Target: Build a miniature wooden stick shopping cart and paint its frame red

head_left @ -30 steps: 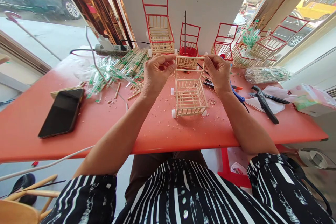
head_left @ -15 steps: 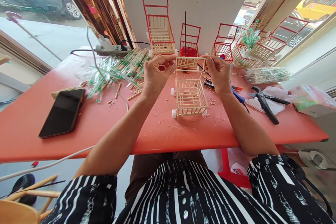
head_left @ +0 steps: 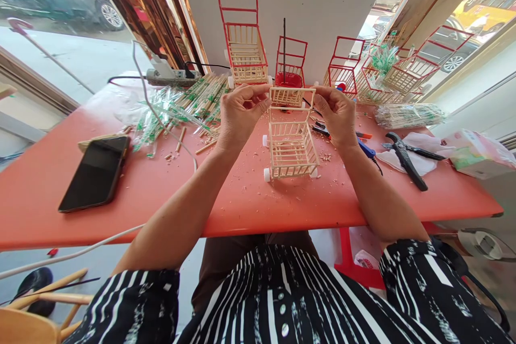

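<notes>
Cart [head_left: 293, 146] upright, long axis fwd-back, handle [head_left: 292, 89] twd wall [head_left: 314, 5], pinched by L hand [head_left: 244, 114] & R hand [head_left: 337, 115]

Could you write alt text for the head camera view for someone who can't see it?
A person's left hand and right hand hold the handle of a small pale stick cart at a red table. Red-handled carts sit behind; a phone lies to the left, a black hand tool to the right.
</notes>
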### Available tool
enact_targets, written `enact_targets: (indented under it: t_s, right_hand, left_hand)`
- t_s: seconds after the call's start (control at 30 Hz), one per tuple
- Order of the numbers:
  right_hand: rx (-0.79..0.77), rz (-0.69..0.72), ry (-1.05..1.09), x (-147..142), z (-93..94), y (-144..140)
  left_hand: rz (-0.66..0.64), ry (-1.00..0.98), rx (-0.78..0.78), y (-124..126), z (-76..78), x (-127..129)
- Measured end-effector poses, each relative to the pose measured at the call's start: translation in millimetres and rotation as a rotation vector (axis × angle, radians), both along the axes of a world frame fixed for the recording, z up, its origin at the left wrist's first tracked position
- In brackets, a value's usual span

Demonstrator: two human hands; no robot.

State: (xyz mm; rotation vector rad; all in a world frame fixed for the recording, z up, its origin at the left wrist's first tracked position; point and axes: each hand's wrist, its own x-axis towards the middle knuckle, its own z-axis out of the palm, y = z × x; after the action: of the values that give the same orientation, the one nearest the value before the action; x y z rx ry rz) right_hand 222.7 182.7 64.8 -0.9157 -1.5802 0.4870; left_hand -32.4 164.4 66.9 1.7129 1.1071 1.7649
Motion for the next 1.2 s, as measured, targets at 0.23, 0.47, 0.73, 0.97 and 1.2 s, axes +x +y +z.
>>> enact_targets:
  t_s: [0.23, 0.47, 0.73, 0.97, 1.2]
  right_hand:
    - [0.067, 0.046, 0.003, 1.6, -4.4, 2.7]
    - [0.099, 0.023, -0.051, 1.8, -5.7, 4.0]
    - [0.113, 0.026, -0.050, 0.4, -3.7, 0.7]
    - [0.119, -0.027, -0.101, 1.6, -5.3, -0.1]
    - [0.104, -0.062, -0.119, 1.2, -4.4, -4.2]
  left_hand:
    - [0.004, 0.052, 0.085, 5.7, -5.4, -3.5]
    - [0.041, 0.106, 0.115, 8.7, -7.8, -5.5]
    - [0.069, 0.117, 0.137, 7.2, -7.5, -4.9]
    - [0.087, 0.123, 0.135, 8.6, -8.3, -5.1]
    - [0.098, 0.112, 0.119, 8.0, -7.4, -3.7]
